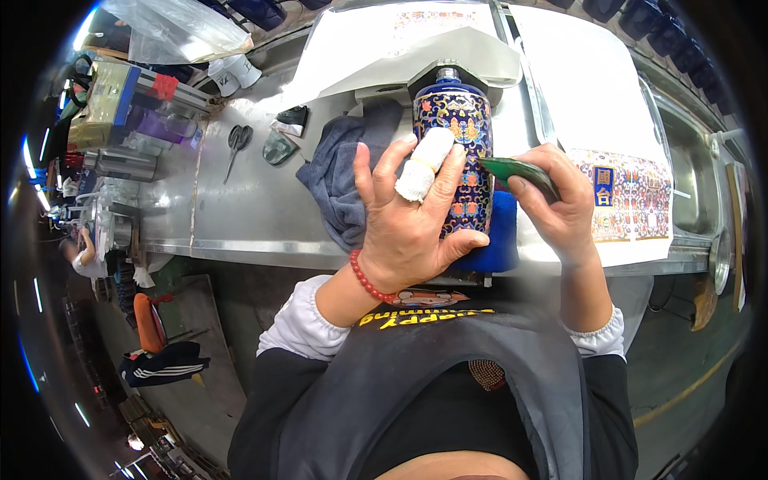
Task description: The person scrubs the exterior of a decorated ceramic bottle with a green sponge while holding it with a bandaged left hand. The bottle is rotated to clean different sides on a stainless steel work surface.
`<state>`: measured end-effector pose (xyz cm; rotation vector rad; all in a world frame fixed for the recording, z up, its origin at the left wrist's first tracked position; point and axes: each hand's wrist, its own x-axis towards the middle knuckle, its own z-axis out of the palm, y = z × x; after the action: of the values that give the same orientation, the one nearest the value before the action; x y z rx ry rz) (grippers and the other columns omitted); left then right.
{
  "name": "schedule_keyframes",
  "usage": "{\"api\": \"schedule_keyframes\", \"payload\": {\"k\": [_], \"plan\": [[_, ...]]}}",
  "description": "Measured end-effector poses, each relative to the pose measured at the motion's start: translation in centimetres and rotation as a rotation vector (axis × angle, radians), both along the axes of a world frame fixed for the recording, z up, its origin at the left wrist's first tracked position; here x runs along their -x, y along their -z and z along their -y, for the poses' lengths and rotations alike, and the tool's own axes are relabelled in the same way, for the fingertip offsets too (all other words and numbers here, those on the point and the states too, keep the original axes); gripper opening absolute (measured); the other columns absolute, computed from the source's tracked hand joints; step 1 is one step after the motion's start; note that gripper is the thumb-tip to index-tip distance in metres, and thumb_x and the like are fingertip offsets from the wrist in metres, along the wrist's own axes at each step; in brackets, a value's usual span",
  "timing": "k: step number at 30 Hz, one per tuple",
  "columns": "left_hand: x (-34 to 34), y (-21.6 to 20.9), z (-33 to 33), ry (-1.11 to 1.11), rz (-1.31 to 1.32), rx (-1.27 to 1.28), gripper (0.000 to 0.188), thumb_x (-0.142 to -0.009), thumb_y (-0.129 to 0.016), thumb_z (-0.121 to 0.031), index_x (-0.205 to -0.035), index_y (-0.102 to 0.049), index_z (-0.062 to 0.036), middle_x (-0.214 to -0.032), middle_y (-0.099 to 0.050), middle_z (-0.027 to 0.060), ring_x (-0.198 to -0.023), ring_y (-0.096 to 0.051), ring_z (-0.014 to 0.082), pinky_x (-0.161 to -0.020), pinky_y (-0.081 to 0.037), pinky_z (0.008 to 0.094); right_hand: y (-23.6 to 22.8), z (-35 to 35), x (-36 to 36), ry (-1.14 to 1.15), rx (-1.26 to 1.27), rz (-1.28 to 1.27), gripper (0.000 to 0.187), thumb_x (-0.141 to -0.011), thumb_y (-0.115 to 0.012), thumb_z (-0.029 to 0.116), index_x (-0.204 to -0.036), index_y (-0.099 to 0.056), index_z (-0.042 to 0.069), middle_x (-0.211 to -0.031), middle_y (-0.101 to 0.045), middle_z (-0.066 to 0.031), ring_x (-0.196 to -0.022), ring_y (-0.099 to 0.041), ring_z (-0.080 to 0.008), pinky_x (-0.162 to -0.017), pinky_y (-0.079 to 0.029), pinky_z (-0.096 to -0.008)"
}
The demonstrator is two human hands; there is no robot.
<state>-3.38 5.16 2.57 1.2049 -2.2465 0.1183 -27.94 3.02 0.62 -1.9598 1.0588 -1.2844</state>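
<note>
A dark blue bottle (453, 112) with a silver neck and an ornate multicoloured pattern lies with its neck away from me. My left hand (408, 216) rests over its left side, fingers spread, thumb stretched across the lower part. One finger of that hand is wrapped in white cloth held by a yellow band. In my right hand (560, 204) a flat green scraper (520, 171) is pinched, its tip at the bottle's right edge. Beneath the bottle's near end shows a bright blue cloth (502, 228). My left palm hides part of the pattern.
A grey-blue cloth (336, 176) lies left of the bottle on the metal table (232, 216). Further left are black scissors (237, 144) and a dark green flat piece (278, 149). Patterned sheets (632, 196) lie at right, beside a metal sink (692, 176).
</note>
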Motion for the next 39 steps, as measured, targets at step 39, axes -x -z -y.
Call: {"api": "schedule_keyframes", "payload": {"k": [39], "plan": [[-2.1,3.4,-1.5,0.011,-0.170,-0.131,0.121,-0.070,-0.083,-0.064,-0.160,-0.034,-0.0022,-0.144,-0.056,0.0172,-0.132,-0.046,0.0407,-0.114,-0.017,0.0722,-1.1,-3.6,1.1,-0.144,-0.181,0.111,0.012,-0.090,-0.073,0.001,-0.101,-0.069,-0.001,-0.089,-0.063,-0.0071,-0.078,-0.057,-0.0139,-0.070,-0.045,-0.0278]]}}
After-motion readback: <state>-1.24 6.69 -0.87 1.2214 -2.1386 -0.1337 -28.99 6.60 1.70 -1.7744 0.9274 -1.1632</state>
